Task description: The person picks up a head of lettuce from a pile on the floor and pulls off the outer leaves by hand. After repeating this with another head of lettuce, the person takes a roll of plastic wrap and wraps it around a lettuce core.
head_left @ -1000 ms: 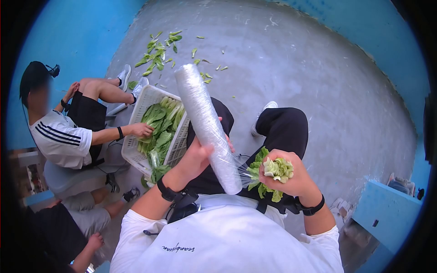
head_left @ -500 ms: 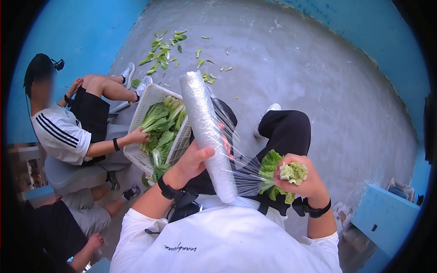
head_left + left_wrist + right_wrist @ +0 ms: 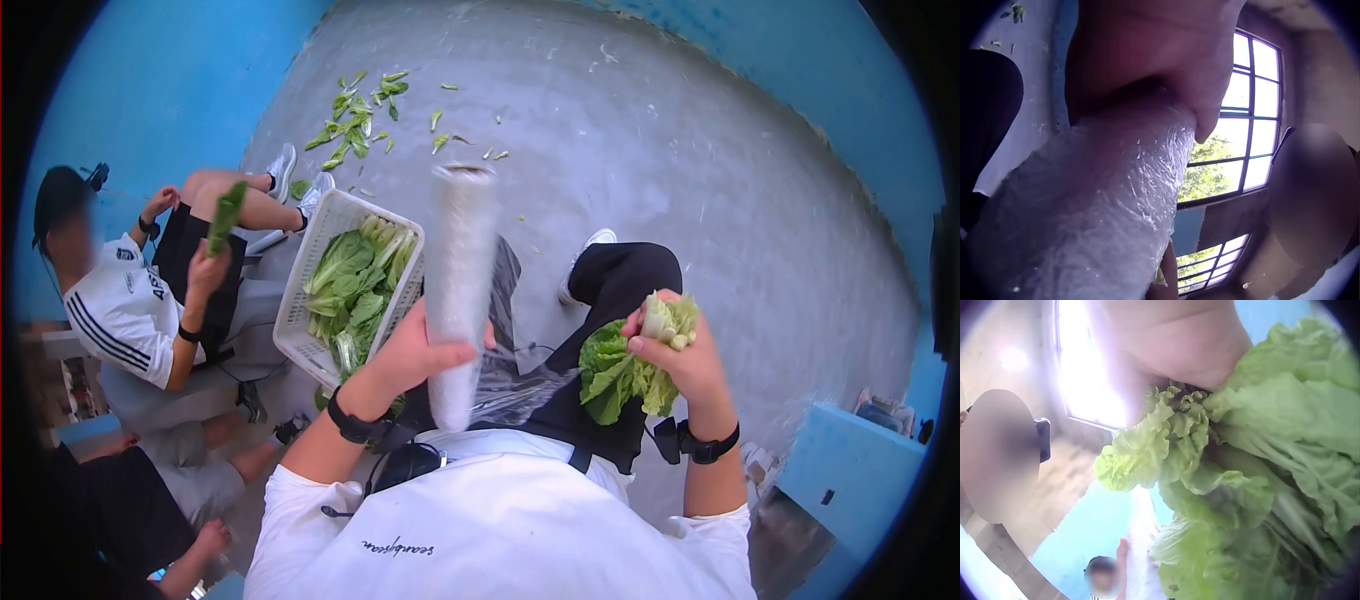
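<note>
In the head view, my left hand (image 3: 415,350) grips a thick roll of clear plastic wrap (image 3: 462,260) round its lower part, the roll standing nearly upright. A loose, crumpled length of film (image 3: 520,390) trails from the roll toward the lettuce over my lap. My right hand (image 3: 690,350) holds a bunch of lettuce (image 3: 615,375), with pale stem ends showing above the fingers and green leaves hanging to the left. The left wrist view has the shiny roll (image 3: 1104,194) close up beneath the hand. Broad leaves of the lettuce (image 3: 1222,550) fill much of the right wrist view.
Left of my knees stands a white plastic crate (image 3: 290,310) of leafy greens (image 3: 345,270). Beside it a seated person (image 3: 120,290) holds up a green leafy piece (image 3: 227,215). Loose leaves (image 3: 350,125) lie on the floor ahead. A blue box-like block (image 3: 850,470) stands at right.
The roll has turned more upright, and the film, stretched tight before, now hangs slack. My right hand has tilted the lettuce, showing more leaves. The seated person has lifted a green piece from the crate.
</note>
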